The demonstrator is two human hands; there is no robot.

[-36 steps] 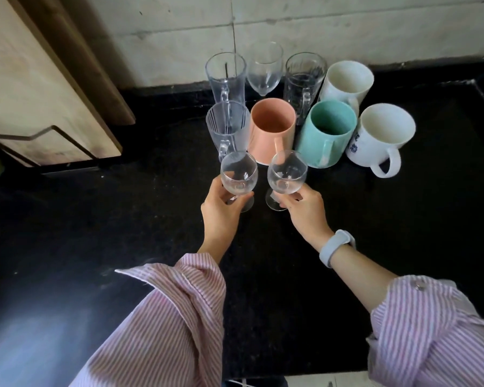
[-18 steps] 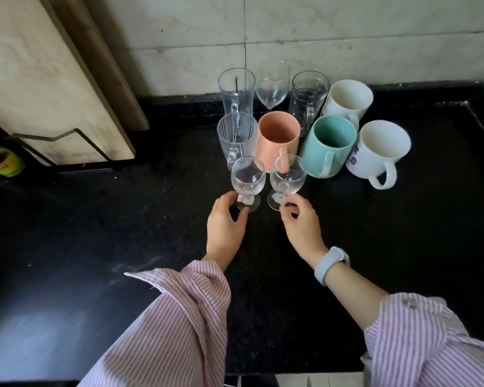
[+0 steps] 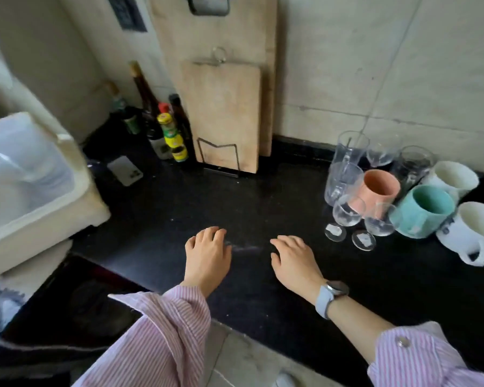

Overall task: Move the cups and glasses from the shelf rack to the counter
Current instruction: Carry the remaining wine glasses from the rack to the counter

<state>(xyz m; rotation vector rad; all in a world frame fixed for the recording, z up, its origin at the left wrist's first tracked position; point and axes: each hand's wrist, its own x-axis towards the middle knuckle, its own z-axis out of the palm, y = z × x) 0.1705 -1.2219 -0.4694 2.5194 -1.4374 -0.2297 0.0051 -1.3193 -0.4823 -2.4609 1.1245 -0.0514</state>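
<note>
Two small stemmed glasses (image 3: 348, 216) (image 3: 379, 223) stand on the black counter (image 3: 263, 196) at the right. Behind them cluster clear glass mugs (image 3: 341, 180), a pink cup (image 3: 379, 188), a teal mug (image 3: 424, 210) and two white mugs (image 3: 470, 230) (image 3: 450, 177). My left hand (image 3: 207, 254) and my right hand (image 3: 295, 259) hover over the counter's middle, palms down, fingers loosely spread, holding nothing. Both are well to the left of the glasses.
Two wooden cutting boards (image 3: 224, 118) lean on the wall in a wire holder. Sauce bottles (image 3: 169, 129) stand in the corner. A cream dish rack (image 3: 37, 196) with plastic-covered items sits at the left. A dark stove top (image 3: 67, 303) lies below it.
Both hands have let go of the two stemmed glasses and drawn back to the left. The view has swung left, bringing the dish rack, bottles and cutting boards into sight.
</note>
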